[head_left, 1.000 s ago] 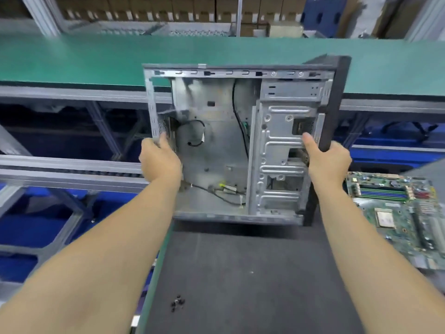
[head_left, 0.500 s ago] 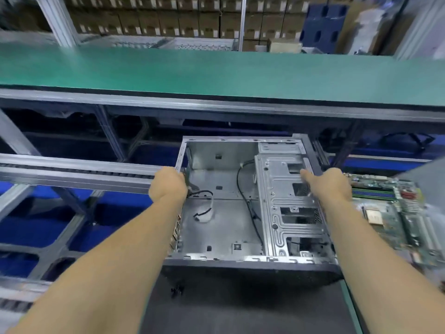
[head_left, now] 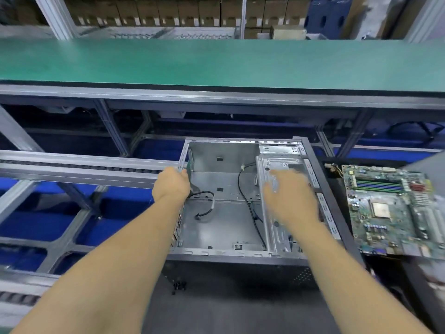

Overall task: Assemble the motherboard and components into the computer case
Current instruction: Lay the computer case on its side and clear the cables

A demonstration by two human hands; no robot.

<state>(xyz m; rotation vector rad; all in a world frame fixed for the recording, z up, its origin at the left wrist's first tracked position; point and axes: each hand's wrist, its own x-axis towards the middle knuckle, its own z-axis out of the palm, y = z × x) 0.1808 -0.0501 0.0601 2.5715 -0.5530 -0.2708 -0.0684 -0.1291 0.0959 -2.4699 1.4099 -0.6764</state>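
The case (head_left: 224, 213) lies on its side on the dark tabletop (head_left: 231, 309), open face up, at the centre of the view. The motherboard (head_left: 390, 210) lies at 3 o'clock of it, just beside its black front panel and apart from both hands. The left hand (head_left: 172, 183) is curled round the case's rear rim at 9 o'clock. The right hand (head_left: 289, 198) is blurred above the drive cage (head_left: 279, 213); its fingers look loosely spread and nothing is seen held in it, though contact with the cage cannot be told.

The step in hand is judged to be settling the case flat before the board is fetched. It is best done with the left grip kept until the case sits square on the tabletop. The loose black cables (head_left: 250, 208) on the case floor are best swept aside first, so that none is trapped under the board. The small screws (head_left: 179, 285) lying at 6 o'clock, near the case's front wall, should not be knocked off the edge. The board is then better taken by its edges, not by its sockets.
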